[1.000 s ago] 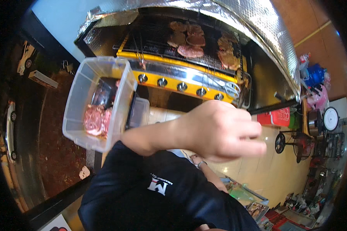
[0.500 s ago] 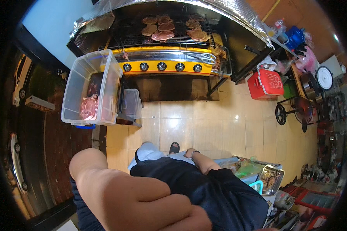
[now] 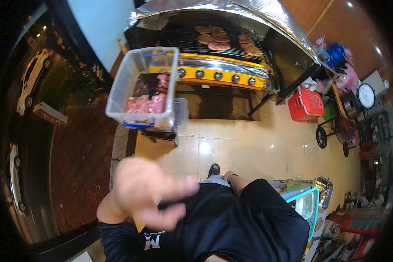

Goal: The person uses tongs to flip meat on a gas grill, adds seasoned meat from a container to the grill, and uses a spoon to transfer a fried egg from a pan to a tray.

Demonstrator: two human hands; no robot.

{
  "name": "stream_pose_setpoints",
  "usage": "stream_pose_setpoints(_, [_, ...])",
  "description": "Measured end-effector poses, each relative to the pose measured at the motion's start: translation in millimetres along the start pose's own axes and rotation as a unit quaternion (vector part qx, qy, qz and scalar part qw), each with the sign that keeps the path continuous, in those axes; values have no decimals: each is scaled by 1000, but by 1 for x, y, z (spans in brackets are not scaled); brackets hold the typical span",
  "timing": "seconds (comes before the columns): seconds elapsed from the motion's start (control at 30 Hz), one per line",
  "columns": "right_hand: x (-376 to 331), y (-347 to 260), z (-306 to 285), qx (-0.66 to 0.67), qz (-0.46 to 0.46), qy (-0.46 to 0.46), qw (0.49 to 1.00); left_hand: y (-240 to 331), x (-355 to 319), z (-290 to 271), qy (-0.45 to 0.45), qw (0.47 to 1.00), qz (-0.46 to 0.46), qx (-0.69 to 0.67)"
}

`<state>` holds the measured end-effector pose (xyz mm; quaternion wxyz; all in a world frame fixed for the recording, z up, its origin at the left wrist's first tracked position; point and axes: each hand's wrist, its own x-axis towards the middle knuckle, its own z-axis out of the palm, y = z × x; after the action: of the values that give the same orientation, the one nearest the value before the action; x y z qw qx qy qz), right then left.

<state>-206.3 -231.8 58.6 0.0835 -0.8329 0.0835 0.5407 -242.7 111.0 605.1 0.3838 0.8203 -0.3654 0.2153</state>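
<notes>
My left hand [image 3: 157, 192] is raised close before me, blurred by motion, with its fingers apart and nothing visible in them. Beside my leg, below a dark wristband, hangs my right hand [image 3: 227, 175]; its fingers are too small to make out. Ahead on the left, a clear plastic bin [image 3: 113, 102] with a blue latch holds raw meat [image 3: 137, 105]. Behind it stands a yellow-fronted grill [image 3: 212, 75] with black knobs. Slices of meat [image 3: 218, 45] lie on its rack, some browned, some pink. A scissor-handled tool [image 3: 258, 71] rests at its right front. Neither hand touches these.
The bin sits on a low dark stand [image 3: 161, 134]. A red cooler box [image 3: 307, 105] is right of the grill on the tiled floor [image 3: 249, 144]. An aqua basket [image 3: 315, 214] and a metal tray [image 3: 331, 184] are at my right. White cars [image 3: 32, 81] stand outside, left.
My left hand has risen from the lower edge and its curled fingers have spread. The view has swung left, so the bin and grill appear farther right. More meat shows in the bin.
</notes>
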Motion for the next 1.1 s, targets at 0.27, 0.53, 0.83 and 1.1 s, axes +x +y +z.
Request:
stream_pose_setpoints(0.27, [-38, -137, 82, -85, -187, 29, 978, -180, -454, 127, -60, 716, -687, 107])
stream_pose_setpoints(0.53, [-50, -156, 133, -152, -297, 35, 942, -37, -752, 213, -263, 425, -866, 3])
stream_pose_setpoints(0.83, [-47, -85, 121, -18, -96, 83, 992, -166, -724, 188, -120, 540, -833, -26])
stream_pose_setpoints(1.1, [-42, -51, 155, 108, -108, 123, 981, -285, -570, 216, 55, 687, -712, -131])
